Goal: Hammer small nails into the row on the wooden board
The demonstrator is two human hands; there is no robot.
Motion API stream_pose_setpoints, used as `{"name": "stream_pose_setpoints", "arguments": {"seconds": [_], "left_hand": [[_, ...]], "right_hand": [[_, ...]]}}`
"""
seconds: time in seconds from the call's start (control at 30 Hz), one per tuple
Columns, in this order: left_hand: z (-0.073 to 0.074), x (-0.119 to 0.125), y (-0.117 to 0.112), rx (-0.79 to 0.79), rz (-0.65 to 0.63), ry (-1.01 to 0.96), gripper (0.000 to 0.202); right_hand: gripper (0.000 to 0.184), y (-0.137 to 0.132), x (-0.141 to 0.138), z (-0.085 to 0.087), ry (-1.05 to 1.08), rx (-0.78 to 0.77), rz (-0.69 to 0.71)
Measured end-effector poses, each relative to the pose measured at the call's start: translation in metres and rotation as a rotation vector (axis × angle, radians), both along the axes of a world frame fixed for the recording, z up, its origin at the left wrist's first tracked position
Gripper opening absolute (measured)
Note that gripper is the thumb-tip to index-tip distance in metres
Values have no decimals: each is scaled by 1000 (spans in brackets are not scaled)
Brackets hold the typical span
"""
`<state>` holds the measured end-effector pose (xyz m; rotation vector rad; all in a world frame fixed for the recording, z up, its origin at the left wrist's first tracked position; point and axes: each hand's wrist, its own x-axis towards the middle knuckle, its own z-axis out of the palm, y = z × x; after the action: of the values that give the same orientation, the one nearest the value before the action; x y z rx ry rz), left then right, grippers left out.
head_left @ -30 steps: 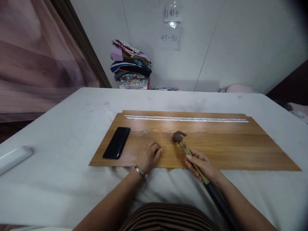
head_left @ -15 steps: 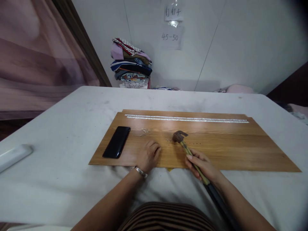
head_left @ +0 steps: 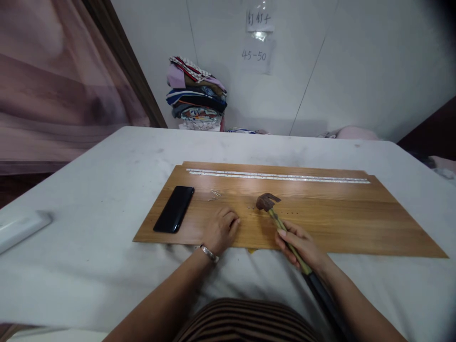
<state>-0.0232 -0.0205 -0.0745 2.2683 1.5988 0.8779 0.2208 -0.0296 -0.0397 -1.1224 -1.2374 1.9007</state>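
Note:
My right hand (head_left: 297, 244) is wrapped round the handle of a claw hammer (head_left: 290, 240), fairly close to its rusty head. The head is over the middle of a wooden board (head_left: 349, 218), its claw turned to the right; whether it touches the wood I cannot tell. A row of small dark dots runs across the board by the head. Loosely curled, my left hand (head_left: 221, 230) rests near the board's front edge, with nothing visible in its fingers. Several loose nails (head_left: 214, 194) lie just beyond it.
A black phone (head_left: 174, 209) lies on the board's left end. Two white measuring strips (head_left: 278, 177) run along its far side. The board is on a white-covered table (head_left: 89, 190), with a white object (head_left: 23, 228) at the left. Behind stand folded clothes (head_left: 197, 99) against the wall.
The view has shifted very slightly. Both hands and the hammer keep practically the same place over the board.

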Motion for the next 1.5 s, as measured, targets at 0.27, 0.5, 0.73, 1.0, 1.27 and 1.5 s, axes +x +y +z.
{"name": "stream_pose_setpoints", "arguments": {"seconds": [0.27, 0.5, 0.73, 1.0, 1.27, 1.5], "left_hand": [[1, 1, 0, -11, 7, -7, 21], [1, 1, 0, 7, 8, 0, 20], [-2, 0, 1, 9, -2, 4, 21], [0, 0, 0, 15, -6, 4, 22], [1, 1, 0, -6, 1, -5, 21], [-1, 0, 1, -1, -3, 1, 22]], "right_hand": [[34, 1, 0, -3, 4, -6, -8], [34, 0, 1, -1, -2, 12, -5], [35, 2, 0, -2, 12, 1, -6], [34, 2, 2, -6, 0, 11, 3], [32, 1, 2, -3, 18, 8, 2], [34, 2, 2, -6, -1, 17, 8]]}}
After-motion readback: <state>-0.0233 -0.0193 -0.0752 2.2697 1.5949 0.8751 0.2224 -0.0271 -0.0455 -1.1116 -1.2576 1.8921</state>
